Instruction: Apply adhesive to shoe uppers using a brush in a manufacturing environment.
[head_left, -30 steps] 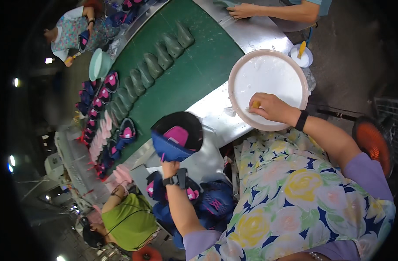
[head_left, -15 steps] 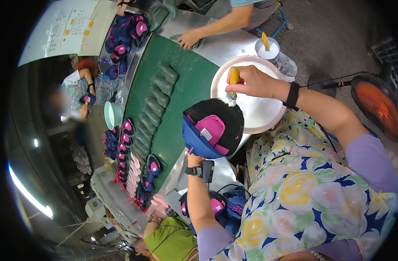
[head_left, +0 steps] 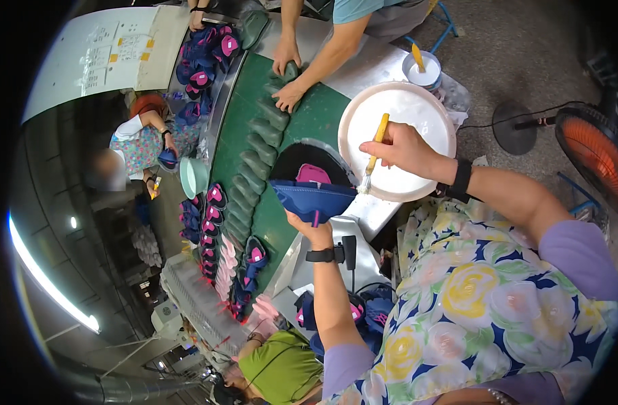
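Observation:
A blue shoe upper (head_left: 312, 198) with a pink tongue and a black lining is held up by my left hand (head_left: 314, 229), fingers closed on its lower side. In my right hand (head_left: 407, 150) is a paintbrush (head_left: 376, 150) with a yellow handle, gripped between thumb and fingers. Its white-coated bristles point down beside the right edge of the upper, at or very near it. Behind the brush stands a wide round tub (head_left: 447, 128) of white liquid.
Grey-green shoe lasts (head_left: 261, 146) line the green conveyor belt (head_left: 282, 169); a co-worker's hands (head_left: 292, 93) touch the far ones. A smaller pot (head_left: 432, 77) holds another brush. Blue-and-pink uppers (head_left: 255, 256) stand along the belt's left. An orange fan (head_left: 589, 155) is at right.
The upper has turned and tipped, moving slightly down. My right hand has shifted right and down with the brush, toward the upper's right edge. The co-worker's second hand has come onto the lasts.

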